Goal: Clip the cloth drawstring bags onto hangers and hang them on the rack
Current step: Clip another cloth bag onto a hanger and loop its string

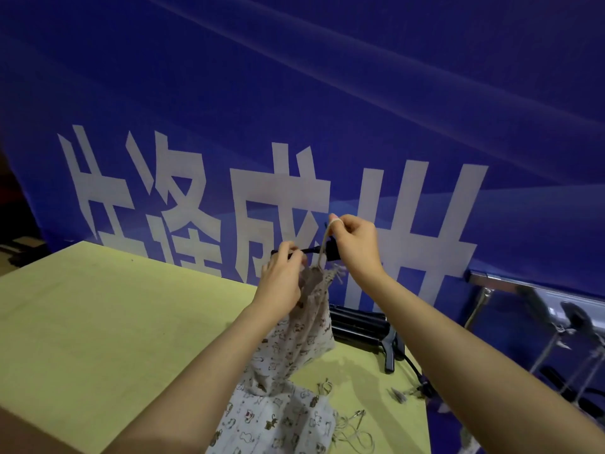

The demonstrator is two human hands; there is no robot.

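Note:
A beige printed drawstring bag (311, 326) hangs in the air above the table. My left hand (281, 276) grips its gathered top together with the left end of a black clip hanger (311, 251). My right hand (355, 244) holds the hanger's right end and pinches the bag's cord (324, 244), which loops up over my finger. Another printed bag (278, 417) lies on the table under my arms. The metal rack bar (530, 286) runs along the right, with bags on hangers (576, 322) below it, blurred.
The yellow table (98, 322) stretches left and forward. A stack of black hangers (363, 329) lies at its back right corner, with loose cords and clips (353, 417) near the front right edge. A blue banner (294, 109) with white characters fills the background.

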